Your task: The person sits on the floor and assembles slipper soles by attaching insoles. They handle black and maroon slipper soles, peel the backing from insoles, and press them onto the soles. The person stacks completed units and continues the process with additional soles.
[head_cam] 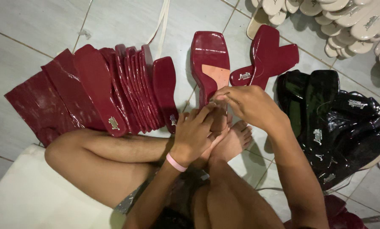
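Head view, steeply downward, close above floor (24,21)

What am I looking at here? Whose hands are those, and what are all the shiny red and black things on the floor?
The picture comes from a camera worn on a person's head, looking down, so you see that person's own arms and crossed bare legs on a tiled floor. The left hand, with a pink wristband, and the right hand both grip the near end of one glossy dark red square-toed shoe sole. To the left lies a fanned row of the same dark red soles. To the right is a pile of glossy black soles, and at the top right a pile of cream soles.
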